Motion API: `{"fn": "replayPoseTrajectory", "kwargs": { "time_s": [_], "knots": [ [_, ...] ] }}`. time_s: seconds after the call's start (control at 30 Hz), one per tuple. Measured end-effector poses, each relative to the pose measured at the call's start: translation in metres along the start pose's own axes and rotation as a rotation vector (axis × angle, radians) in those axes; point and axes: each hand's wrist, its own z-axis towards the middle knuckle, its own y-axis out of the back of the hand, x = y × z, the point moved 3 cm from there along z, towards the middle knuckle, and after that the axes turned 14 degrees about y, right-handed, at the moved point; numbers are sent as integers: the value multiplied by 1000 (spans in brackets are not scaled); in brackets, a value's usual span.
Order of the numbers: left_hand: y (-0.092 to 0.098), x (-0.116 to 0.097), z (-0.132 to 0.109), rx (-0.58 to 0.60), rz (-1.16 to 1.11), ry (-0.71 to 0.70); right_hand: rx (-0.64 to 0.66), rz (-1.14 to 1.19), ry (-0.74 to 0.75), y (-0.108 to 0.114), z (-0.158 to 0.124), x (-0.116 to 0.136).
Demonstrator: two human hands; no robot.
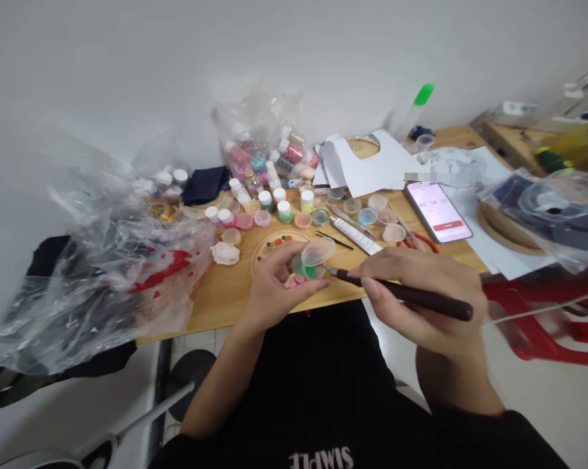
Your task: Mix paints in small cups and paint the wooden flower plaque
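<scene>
In my head view, my left hand [274, 288] grips a small clear cup [301, 268] with green contents, lid raised, near the table's [220, 296] near edge. My right hand [435, 280] clasps a dark-handled tool [421, 298], tip at the cup's right side. A phone [438, 212] lies far right.

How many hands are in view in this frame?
2. The left hand, near the table's front edge, holds a small clear cup with green contents; the right hand, to its right, grips a dark-handled tool. No other hands show.
</scene>
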Motion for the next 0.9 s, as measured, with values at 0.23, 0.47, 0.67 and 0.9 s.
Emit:
{"fn": "replayPoseTrajectory", "kwargs": {
  "time_s": [0.23,0.47,0.67,0.9],
  "knots": [
    [0,-2,-3,15,19,-21,32,2,-3,0,-2,1],
    [1,-3,-4,3,39,-75,-49,10,0,1,-5,0],
    [-1,-7,-5,11,25,-61,-36,33,-7,1,-4,2],
    [-4,-7,-4,11,25,-97,-72,27,2,3,-8,2]
  ]
}}
